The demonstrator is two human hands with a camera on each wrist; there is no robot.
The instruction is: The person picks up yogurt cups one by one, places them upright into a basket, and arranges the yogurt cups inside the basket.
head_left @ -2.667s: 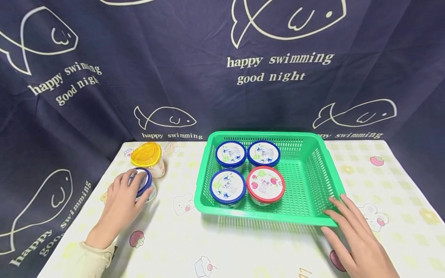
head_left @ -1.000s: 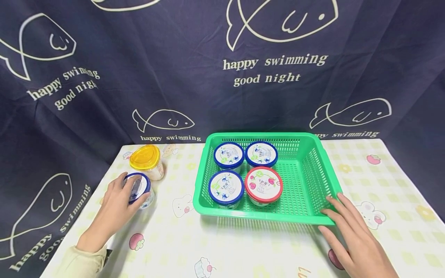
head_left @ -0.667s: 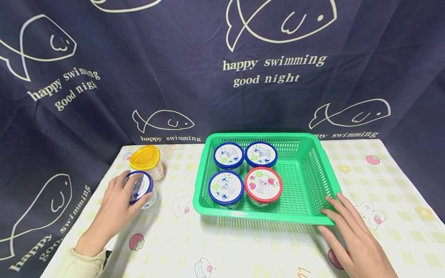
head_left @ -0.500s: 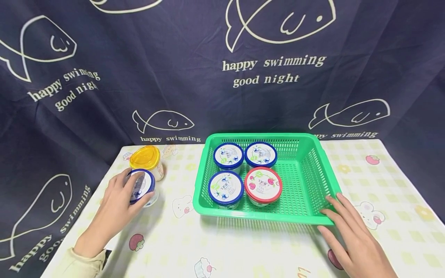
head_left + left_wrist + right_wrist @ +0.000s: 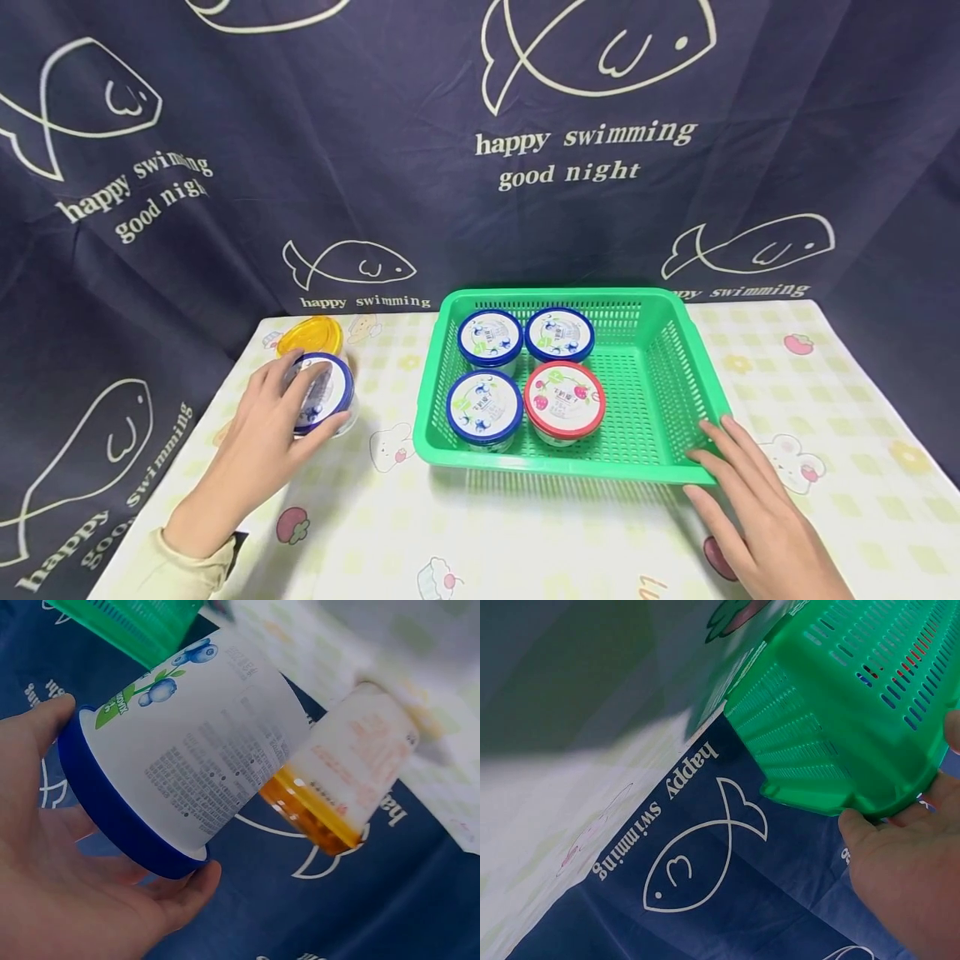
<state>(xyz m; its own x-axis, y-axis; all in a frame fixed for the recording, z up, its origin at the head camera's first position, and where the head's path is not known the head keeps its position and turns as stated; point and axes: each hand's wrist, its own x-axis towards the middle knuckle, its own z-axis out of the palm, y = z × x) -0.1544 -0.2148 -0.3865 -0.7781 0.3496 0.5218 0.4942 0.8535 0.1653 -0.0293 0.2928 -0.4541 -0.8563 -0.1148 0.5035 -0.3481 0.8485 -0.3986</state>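
My left hand (image 5: 258,429) grips a paper tub with a blue lid (image 5: 333,392) from above, fingers and thumb around the lid's edge. Blueberries and small print show on the tub's white side (image 5: 202,735) in the left wrist view. Behind it, partly hidden, stands a tub with a yellow lid (image 5: 311,335). My right hand (image 5: 768,521) holds the near right corner of a green plastic basket (image 5: 562,471), fingers over the rim and thumb outside. Inside the basket's left part sit three blue-lidded tubs (image 5: 484,406) and one red-lidded tub (image 5: 564,400).
A pale checked cloth (image 5: 375,525) with fruit and animal prints covers the table. Dark blue curtain (image 5: 465,225) with fish drawings hangs behind and at both sides. Within the basket, the right part shows bare mesh floor (image 5: 633,408).
The left hand has tipped the blue-lidded tub and brought it up and to the right, so it overlaps the yellow-lidded tub more. My right hand stays at the basket corner.
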